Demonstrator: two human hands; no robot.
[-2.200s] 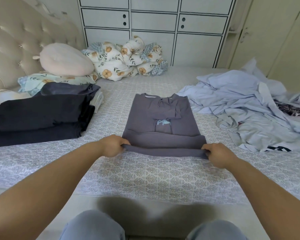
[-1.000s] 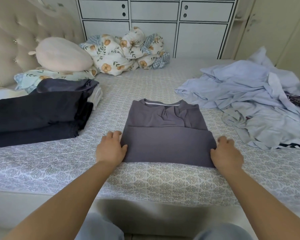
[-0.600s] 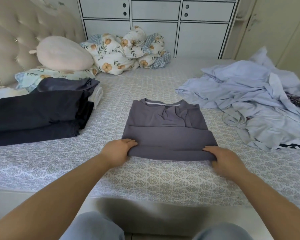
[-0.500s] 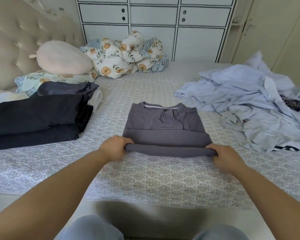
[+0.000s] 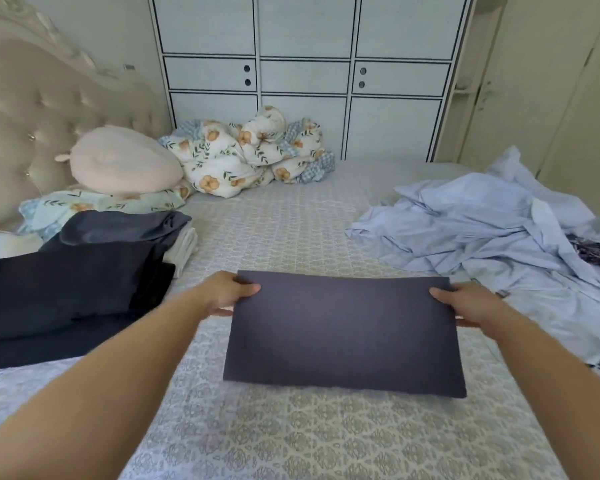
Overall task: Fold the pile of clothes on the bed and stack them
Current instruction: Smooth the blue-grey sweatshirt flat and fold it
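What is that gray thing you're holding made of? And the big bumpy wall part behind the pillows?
The folded gray shirt looks like soft matte knit cloth, maybe cotton: no shine, and it bends between the hands. The headboard looks like padded leather or faux leather: it is glossy, with button dimples.

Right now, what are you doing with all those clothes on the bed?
A person is folding laundry. Both hands, the left hand and the right hand, hold a folded grey shirt by its two ends, lifted above the bed. A stack of dark folded clothes sits to the left, and a heap of unfolded light blue clothes waits on the right.
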